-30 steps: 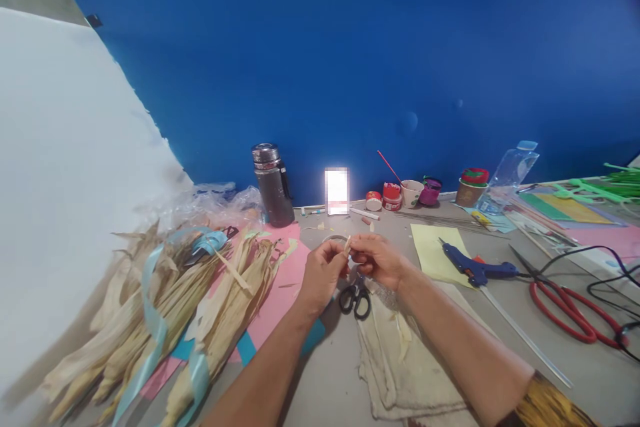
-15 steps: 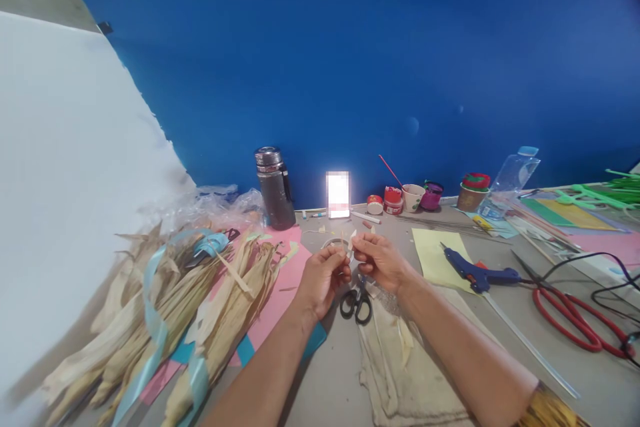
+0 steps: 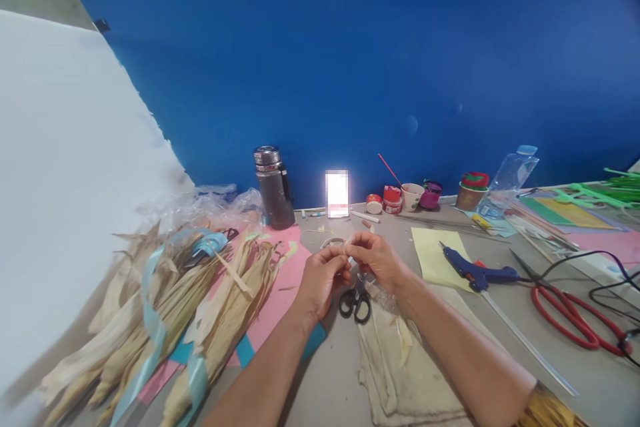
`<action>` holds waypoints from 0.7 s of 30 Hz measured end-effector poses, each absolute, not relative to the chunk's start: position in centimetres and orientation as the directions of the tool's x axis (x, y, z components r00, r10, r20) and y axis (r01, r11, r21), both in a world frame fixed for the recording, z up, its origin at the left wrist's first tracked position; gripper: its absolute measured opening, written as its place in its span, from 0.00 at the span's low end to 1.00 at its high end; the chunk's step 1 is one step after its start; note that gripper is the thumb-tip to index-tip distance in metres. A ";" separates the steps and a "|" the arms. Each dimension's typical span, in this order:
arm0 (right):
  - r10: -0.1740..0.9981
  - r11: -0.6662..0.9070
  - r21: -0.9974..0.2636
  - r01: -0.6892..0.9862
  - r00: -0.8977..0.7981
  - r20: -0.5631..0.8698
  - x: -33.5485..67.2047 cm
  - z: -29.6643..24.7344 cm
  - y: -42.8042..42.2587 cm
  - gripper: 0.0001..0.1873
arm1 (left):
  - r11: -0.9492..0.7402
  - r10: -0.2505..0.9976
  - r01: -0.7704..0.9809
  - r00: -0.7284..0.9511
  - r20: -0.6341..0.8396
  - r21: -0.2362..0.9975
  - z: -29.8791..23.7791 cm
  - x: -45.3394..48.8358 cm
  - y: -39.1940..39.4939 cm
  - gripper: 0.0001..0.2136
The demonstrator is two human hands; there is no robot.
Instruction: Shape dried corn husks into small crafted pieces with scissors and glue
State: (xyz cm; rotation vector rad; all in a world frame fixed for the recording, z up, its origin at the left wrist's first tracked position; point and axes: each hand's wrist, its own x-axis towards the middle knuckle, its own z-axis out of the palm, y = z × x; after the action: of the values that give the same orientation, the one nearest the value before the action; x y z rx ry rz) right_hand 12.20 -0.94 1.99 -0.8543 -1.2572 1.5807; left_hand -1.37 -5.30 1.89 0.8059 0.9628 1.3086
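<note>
My left hand (image 3: pixel 325 275) and my right hand (image 3: pixel 374 255) meet over the middle of the table, fingertips almost touching. Both are closed in a pinch around a small pale piece (image 3: pixel 349 251), mostly covered by the fingers; its kind cannot be made out. Just below them lie black-handled scissors (image 3: pixel 355 305), blades partly under the right hand. A folded beige cloth (image 3: pixel 400 373) spreads beneath my right forearm. Behind the fingers, part of a pale ring-shaped object (image 3: pixel 332 241) shows.
Dried corn husks (image 3: pixel 220 320) with blue ribbon (image 3: pixel 153 320) cover the left. A thermos (image 3: pixel 274 190), a bright phone-like screen (image 3: pixel 337 193) and paint pots (image 3: pixel 393 200) line the back. At right lie a blue glue gun (image 3: pixel 477 273) and large red-handled scissors (image 3: pixel 565 313).
My right hand has moved slightly left and its fingers have closed in against the left fingertips. The pale piece that stuck up between the hands is now mostly hidden.
</note>
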 end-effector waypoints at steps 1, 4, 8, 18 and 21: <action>0.943 -0.054 -0.974 -0.221 -0.333 0.023 12.1 2.0 -0.9 0.19 | 0.096 0.994 -0.382 -0.013 -0.109 0.919 2.0 -1.4 -5.3 0.10; 0.950 -0.027 -0.982 -0.185 -0.310 0.033 12.0 1.8 -0.9 0.18 | 0.055 0.996 -0.300 -0.049 -0.072 0.952 2.1 -1.4 -5.4 0.09; 0.946 -0.004 -0.983 -0.185 -0.318 0.055 12.1 1.9 -0.9 0.18 | 0.000 0.998 -0.211 -0.068 -0.015 0.977 1.9 -1.5 -5.3 0.11; 0.960 -0.060 -0.976 -0.208 -0.278 0.000 12.3 2.1 -0.8 0.13 | 0.126 0.983 -0.387 -0.078 -0.169 0.913 2.1 -1.7 -5.2 0.14; 0.961 -0.042 -0.979 -0.198 -0.277 0.015 12.3 1.9 -0.8 0.13 | 0.104 0.984 -0.356 -0.098 -0.148 0.929 1.9 -1.7 -5.2 0.14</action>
State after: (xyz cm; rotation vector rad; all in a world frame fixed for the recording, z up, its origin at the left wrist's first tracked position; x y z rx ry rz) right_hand 12.34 -0.75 1.91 -0.9198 -1.2455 1.5113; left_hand -1.71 -5.15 1.91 0.7913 1.0849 1.3494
